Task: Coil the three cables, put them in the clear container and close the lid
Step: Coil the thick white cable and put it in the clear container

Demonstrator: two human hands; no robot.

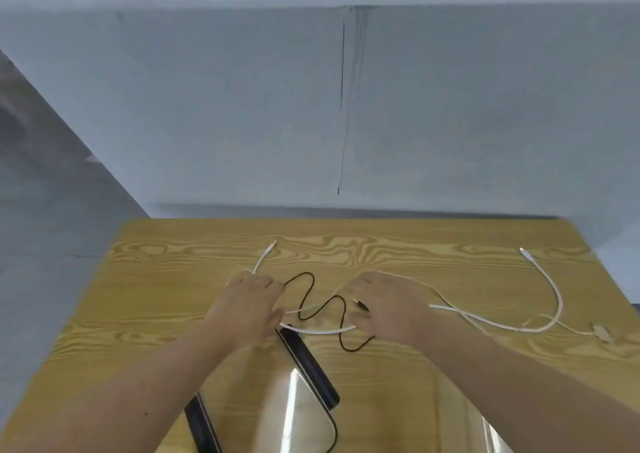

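White and black cables lie loose on your wooden table, and none is coiled yet. One white cable runs between your two hands. The black cable wiggles across the middle. Another white cable loops off to your right, well apart from the black one.

These cables look light, thin and floppy. They will bend any way you like, but they can spring open or tangle where they cross. Take each one near its plug end, then wind it round, and keep a finger on the loops so they do not pop apart.

Your left hand is curled, knuckles up, pinching the white cable near its far plug. Your right hand is also curled over that cable, palm down; I cannot tell just how its fingers hold it. Both arms reach forward and lean in toward each other.

The clear container sits near you, between your arms. It looks open, with a black rim.
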